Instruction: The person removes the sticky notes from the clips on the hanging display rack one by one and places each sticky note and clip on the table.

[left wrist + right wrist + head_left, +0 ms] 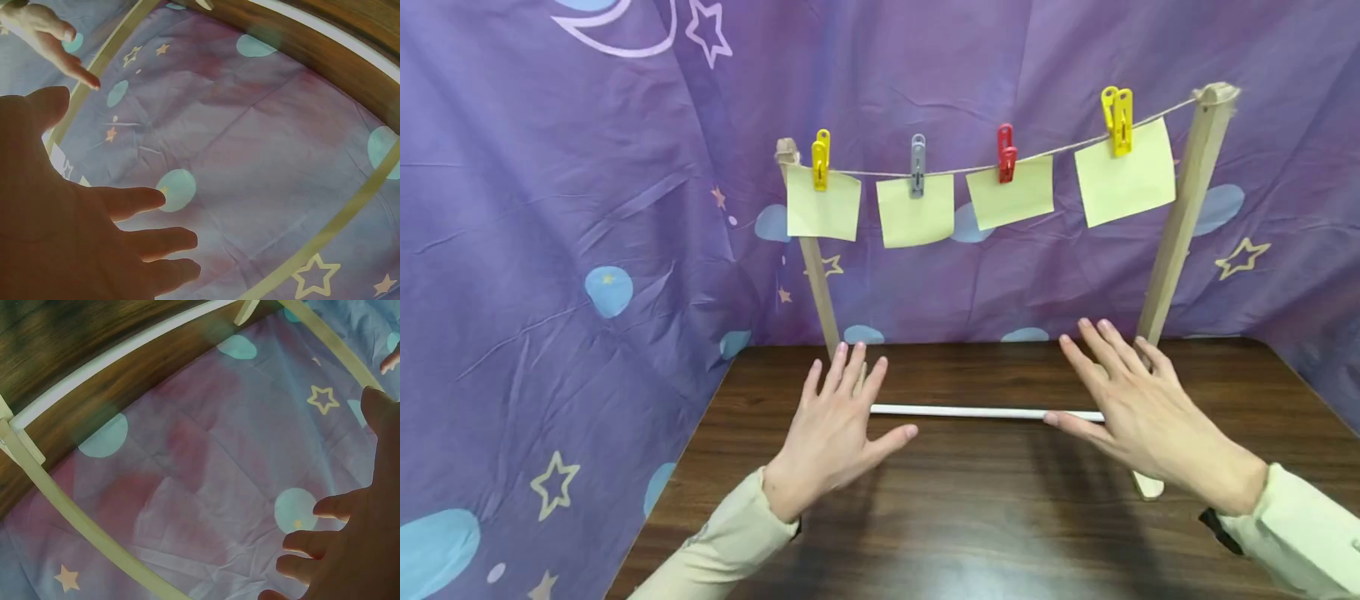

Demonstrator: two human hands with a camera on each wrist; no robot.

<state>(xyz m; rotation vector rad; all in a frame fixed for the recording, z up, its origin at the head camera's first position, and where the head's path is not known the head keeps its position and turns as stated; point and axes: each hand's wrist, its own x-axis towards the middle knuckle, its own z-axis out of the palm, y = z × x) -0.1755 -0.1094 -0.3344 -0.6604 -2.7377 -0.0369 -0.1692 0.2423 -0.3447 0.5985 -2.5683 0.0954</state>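
Observation:
My left hand (835, 433) hovers over the table with its fingers spread, holding nothing. My right hand (1150, 417) is spread likewise near the right wooden post (1180, 217); nothing is in its grasp. Behind them, a string (1067, 148) runs between that post and the left wooden post (820, 287). Pale yellow paper notes hang from it: one (823, 215) under a yellow clothespin (821, 167), one (917, 223) under a grey clothespin (917, 167), one (1022, 196) under a red clothespin (1007, 158), and one (1127, 185) under another yellow clothespin (1122, 125).
A white rod (962, 411) joins the posts low down, partly behind my right hand. The right post's foot (1148, 487) juts forward on the dark wooden table (970, 517). A purple curtain (625, 208) with stars and blue spots hangs behind and to the left.

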